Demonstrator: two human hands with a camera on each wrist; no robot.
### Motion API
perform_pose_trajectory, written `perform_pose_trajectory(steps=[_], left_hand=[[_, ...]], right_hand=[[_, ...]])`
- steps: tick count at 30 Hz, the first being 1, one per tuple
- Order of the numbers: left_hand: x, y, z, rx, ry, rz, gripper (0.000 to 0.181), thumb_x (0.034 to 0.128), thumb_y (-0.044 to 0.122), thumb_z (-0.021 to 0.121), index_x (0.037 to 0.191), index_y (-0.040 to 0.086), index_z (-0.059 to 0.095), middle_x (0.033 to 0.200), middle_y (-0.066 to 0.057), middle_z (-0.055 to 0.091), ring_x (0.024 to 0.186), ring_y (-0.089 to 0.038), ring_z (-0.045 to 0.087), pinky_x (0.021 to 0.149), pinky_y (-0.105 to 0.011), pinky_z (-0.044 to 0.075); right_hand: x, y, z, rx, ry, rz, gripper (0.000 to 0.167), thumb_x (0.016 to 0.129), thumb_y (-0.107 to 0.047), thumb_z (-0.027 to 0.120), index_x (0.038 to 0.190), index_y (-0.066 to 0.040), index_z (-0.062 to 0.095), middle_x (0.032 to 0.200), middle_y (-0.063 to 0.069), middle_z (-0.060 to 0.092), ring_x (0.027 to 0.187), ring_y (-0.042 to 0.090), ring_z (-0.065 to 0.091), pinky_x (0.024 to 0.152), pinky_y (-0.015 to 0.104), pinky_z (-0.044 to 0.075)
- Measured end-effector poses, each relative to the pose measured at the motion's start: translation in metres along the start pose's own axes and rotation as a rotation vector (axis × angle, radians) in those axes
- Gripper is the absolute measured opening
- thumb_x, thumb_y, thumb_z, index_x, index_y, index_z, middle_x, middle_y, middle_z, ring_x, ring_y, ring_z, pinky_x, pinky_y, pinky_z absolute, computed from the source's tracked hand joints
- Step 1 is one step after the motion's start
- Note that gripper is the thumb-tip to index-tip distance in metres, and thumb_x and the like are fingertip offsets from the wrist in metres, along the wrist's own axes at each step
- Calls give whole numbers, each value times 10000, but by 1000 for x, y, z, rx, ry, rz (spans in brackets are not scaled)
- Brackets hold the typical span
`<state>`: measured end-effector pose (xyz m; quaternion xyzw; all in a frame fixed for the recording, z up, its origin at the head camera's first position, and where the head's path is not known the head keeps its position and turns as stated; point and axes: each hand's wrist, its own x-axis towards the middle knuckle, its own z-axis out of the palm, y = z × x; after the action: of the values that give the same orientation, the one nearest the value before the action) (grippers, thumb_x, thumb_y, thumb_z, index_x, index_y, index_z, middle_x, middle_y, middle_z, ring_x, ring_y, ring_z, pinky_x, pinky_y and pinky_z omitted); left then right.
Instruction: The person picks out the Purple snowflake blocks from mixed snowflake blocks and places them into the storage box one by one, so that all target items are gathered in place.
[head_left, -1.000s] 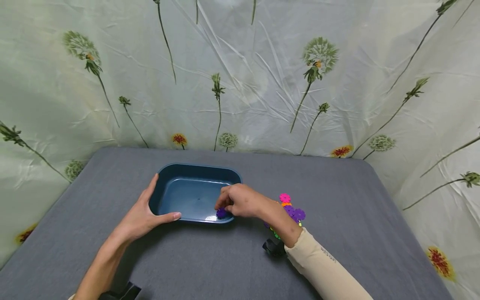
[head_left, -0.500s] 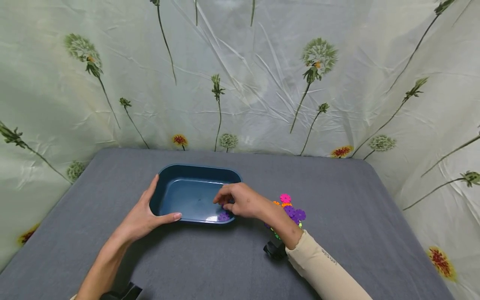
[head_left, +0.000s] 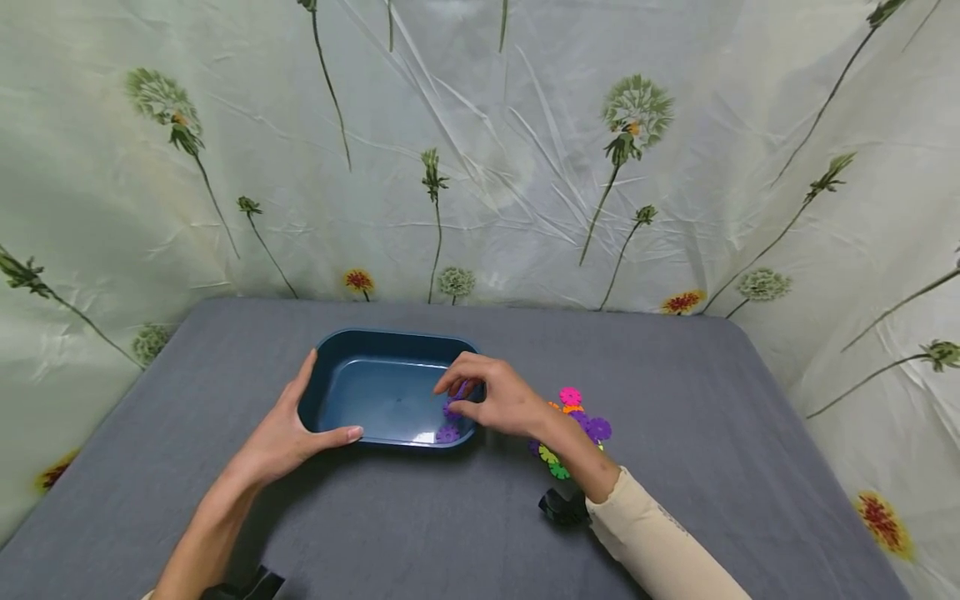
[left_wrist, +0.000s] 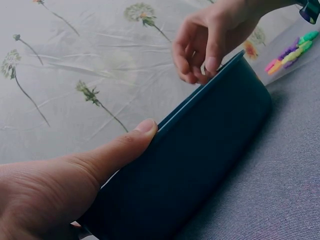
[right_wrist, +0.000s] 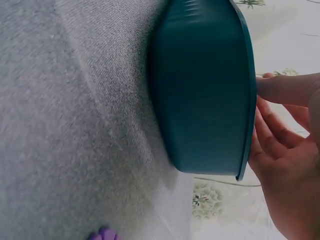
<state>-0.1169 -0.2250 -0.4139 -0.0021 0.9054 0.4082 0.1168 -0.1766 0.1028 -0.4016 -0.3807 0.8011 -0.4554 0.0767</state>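
Observation:
A dark blue plastic tub (head_left: pixel 375 400) stands on the cloth-covered table. My left hand (head_left: pixel 273 433) grips its left end, the thumb along the near rim and the fingers at the far left side. Over the tub's right end is my right hand (head_left: pixel 501 398), thumb and fingers parted. Beneath it, purple notched plastic discs (head_left: pixel 447 434) lie at the tub's right end; the hand partly hides some. In the right wrist view, the tub wall (right_wrist: pixel 205 100) hides the right fingertips.
Right of the tub, several pink, orange, purple, yellow and green notched discs (head_left: pixel 570 397) lie clustered on the grey cloth (head_left: pixel 420 517), partly behind the right forearm. A flower-print curtain (head_left: pixel 510 167) hangs behind the table.
The right hand has let go of the purple discs, opened its fingers and drawn slightly up and right. More purple shows in the tub. The left hand has stayed still.

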Motion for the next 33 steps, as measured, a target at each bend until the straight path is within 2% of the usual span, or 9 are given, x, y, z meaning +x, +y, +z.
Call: perform_pose_trajectory(steps=[3, 9, 15, 21, 24, 28, 33], left_hand=[[0, 1, 0, -2, -3, -3, 1365, 812, 466, 879, 1652, 329, -190, 1736, -286, -55, 1552, -598, 99, 1111, -796, 269], [-2, 0, -2, -4, -3, 0, 1363, 813, 483, 874, 1646, 346, -196, 1731, -298, -56, 1546, -611, 94, 1102, -811, 262], [0, 1, -1, -3, -1, 1, 1367, 808, 482, 878, 1648, 344, -192, 1725, -315, -46, 1545, -614, 94, 1109, -814, 253], [1, 0, -1, 0, -3, 3, 1370, 812, 469, 878, 1650, 324, -197, 1724, -315, -55, 1542, -621, 93, 1108, -816, 253], [2, 0, -2, 5, -7, 0, 1372, 816, 462, 876, 1649, 312, -204, 1719, -325, -61, 1535, -630, 97, 1099, -817, 263], [2, -1, -2, 6, -11, -5, 1374, 816, 459, 877, 1648, 313, -206, 1716, -334, -58, 1534, -632, 98, 1099, -817, 266], [1, 0, -1, -3, -12, -6, 1372, 814, 458, 878, 1650, 315, -201, 1722, -320, -56, 1542, -620, 94, 1109, -814, 258]], right_hand=[[-5, 0, -3, 3, 51, -10, 245, 907, 1, 775, 1128, -102, 755, 1130, 108, 701, 1030, 258, 679, 891, 338, 580], [-15, 0, -9, 22, 136, 5, 246, 911, 1, 771, 1109, -144, 761, 1129, 70, 687, 1044, 330, 650, 864, 432, 574], [-25, 5, -16, 26, 191, 22, 236, 905, 22, 768, 1091, -123, 761, 1119, 102, 698, 1042, 326, 651, 862, 330, 560], [-36, 11, -24, 5, 202, 43, 185, 920, -5, 762, 1096, -64, 757, 1113, 74, 707, 1031, 262, 655, 850, 329, 570], [-42, 14, -28, -9, 206, 73, 189, 927, -15, 759, 1089, -113, 763, 1111, 43, 714, 1025, 220, 657, 846, 317, 570], [-50, 19, -32, -17, 209, 110, 224, 931, -2, 749, 1083, -167, 759, 1119, 73, 723, 1015, 194, 667, 850, 313, 574], [-61, 26, -34, -17, 190, 136, 184, 932, 1, 746, 1095, -85, 757, 1117, 131, 729, 1001, 220, 685, 854, 334, 585]])
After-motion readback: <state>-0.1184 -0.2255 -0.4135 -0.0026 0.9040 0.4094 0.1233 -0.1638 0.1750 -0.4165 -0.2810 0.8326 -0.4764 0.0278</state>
